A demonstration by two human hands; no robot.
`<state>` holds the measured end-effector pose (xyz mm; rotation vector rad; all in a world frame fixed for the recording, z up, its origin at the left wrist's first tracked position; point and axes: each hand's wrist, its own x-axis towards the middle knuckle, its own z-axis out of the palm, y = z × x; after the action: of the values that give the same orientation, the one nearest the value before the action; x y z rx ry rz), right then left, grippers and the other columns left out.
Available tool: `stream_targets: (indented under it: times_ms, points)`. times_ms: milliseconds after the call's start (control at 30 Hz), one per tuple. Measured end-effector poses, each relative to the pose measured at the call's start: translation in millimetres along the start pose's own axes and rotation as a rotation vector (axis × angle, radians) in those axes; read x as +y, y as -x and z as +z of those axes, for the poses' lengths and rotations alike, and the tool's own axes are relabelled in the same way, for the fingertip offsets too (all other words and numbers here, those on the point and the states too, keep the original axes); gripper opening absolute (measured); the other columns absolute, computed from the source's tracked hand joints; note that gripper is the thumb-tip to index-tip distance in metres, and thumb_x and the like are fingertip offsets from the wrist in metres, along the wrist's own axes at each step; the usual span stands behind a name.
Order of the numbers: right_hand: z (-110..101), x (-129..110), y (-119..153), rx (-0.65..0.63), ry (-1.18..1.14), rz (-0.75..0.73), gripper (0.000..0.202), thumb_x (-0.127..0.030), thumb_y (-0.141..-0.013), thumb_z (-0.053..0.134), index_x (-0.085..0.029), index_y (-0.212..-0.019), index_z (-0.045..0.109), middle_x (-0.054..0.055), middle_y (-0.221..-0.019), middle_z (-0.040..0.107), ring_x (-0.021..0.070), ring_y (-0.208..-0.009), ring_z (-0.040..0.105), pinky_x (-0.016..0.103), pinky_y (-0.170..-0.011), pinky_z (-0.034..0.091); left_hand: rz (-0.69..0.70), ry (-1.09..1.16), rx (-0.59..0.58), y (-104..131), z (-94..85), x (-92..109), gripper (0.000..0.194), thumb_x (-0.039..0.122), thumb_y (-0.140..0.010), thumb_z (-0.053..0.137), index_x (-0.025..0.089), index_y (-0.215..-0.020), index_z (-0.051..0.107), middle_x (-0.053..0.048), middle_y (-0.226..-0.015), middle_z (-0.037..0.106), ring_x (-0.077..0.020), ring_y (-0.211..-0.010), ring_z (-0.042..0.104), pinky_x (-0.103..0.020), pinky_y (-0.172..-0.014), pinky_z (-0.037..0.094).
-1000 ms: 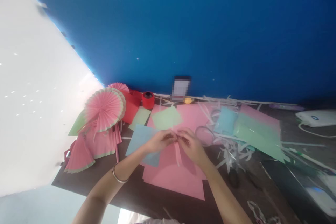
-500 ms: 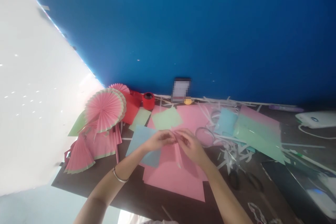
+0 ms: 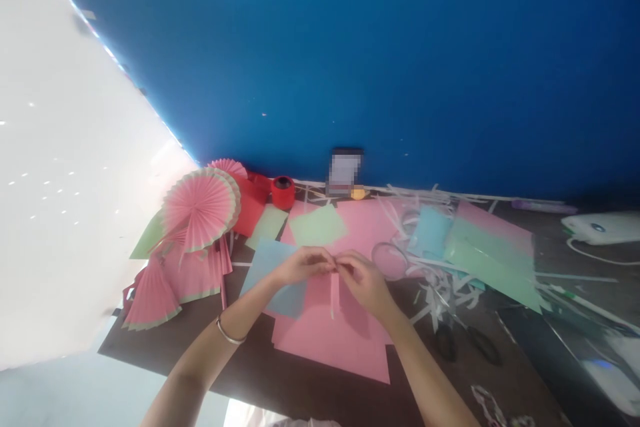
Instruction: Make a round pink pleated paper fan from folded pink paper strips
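Observation:
A narrow folded pink paper strip (image 3: pixel 335 295) hangs down between my hands, its upper end hidden by my fingers. My left hand (image 3: pixel 307 264) pinches its top from the left, fingers closed. From the right, my right hand (image 3: pixel 361 280) pinches the same end, its fingertips close to the left ones. Beneath them lie pink paper sheets (image 3: pixel 333 353) in a loose pile. A blue paper sheet (image 3: pixel 273 280) lies under my left wrist, and a green paper piece (image 3: pixel 319 225) sits just beyond my hands.
Pleated pink paper fans (image 3: pixel 200 210) are heaped at the left by the wall. Behind stands a red tape roll (image 3: pixel 283 193). Clear tape (image 3: pixel 390 261), paper scraps (image 3: pixel 433 287) and scissors (image 3: pixel 465 333) lie right of my hands. Farther right are stacked coloured sheets (image 3: pixel 493 253) and a white device (image 3: pixel 607 228).
The pink strip has swung from slanting to hanging nearly straight down. My right fingertips have shifted slightly down and left, nearer the left ones.

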<state>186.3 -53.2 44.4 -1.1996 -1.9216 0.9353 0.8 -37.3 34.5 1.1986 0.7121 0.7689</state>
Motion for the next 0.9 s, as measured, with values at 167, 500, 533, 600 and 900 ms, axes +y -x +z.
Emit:
stream_targets:
  times_ms: [167,500,533,600,900]
  points:
    - [3.0,3.3,5.0,0.072,0.067,-0.013,0.016,-0.028,-0.09,0.044,-0.022,-0.082,0.056,0.005,-0.089,0.064,0.0172,-0.082,0.06,0.03,-0.072,0.048,0.015,-0.002,0.139,-0.6,2.7,-2.0,0.029,0.04,-0.074,0.068,0.012,-0.081,0.064,-0.004,-0.077,0.063,-0.0111,-0.071,0.056,-0.025,-0.07,0.044]
    - [1.5,4.4,4.2,0.091,0.007,0.042,0.02,-0.035,-0.089,0.046,-0.023,-0.095,0.061,0.006,-0.099,0.064,0.0187,-0.095,0.06,0.033,-0.083,0.05,0.123,-0.117,0.076,4.9,2.0,0.5,0.026,0.038,-0.078,0.064,0.012,-0.08,0.065,-0.009,-0.082,0.068,-0.0163,-0.079,0.063,-0.03,-0.076,0.05]
    - [-0.2,2.1,4.3,0.08,-0.003,0.038,0.021,-0.035,-0.089,0.046,-0.023,-0.096,0.062,0.006,-0.1,0.064,0.0187,-0.096,0.06,0.034,-0.084,0.05,0.186,-0.217,0.081,6.2,1.9,1.8,0.025,0.037,-0.081,0.061,0.013,-0.08,0.066,-0.01,-0.083,0.068,-0.0167,-0.08,0.064,-0.031,-0.077,0.05]
    - [-4.1,-2.6,5.3,0.056,-0.016,0.028,0.021,-0.035,-0.089,0.047,-0.023,-0.097,0.062,0.006,-0.101,0.065,0.0187,-0.095,0.061,0.034,-0.085,0.05,0.333,-0.433,0.066,9.3,2.0,6.5,0.022,0.033,-0.085,0.055,0.014,-0.081,0.067,-0.01,-0.085,0.069,-0.0172,-0.083,0.064,-0.031,-0.077,0.051]
    - [-17.8,-19.4,14.5,0.005,0.086,-0.15,0.025,-0.024,-0.092,0.041,-0.025,-0.103,0.063,0.004,-0.1,0.069,0.0177,-0.091,0.065,0.032,-0.082,0.053,0.693,-0.77,-0.046,20.0,7.8,35.2,0.022,0.016,-0.09,0.044,0.017,-0.097,0.064,-0.013,-0.093,0.066,-0.0166,-0.089,0.062,-0.029,-0.077,0.051]
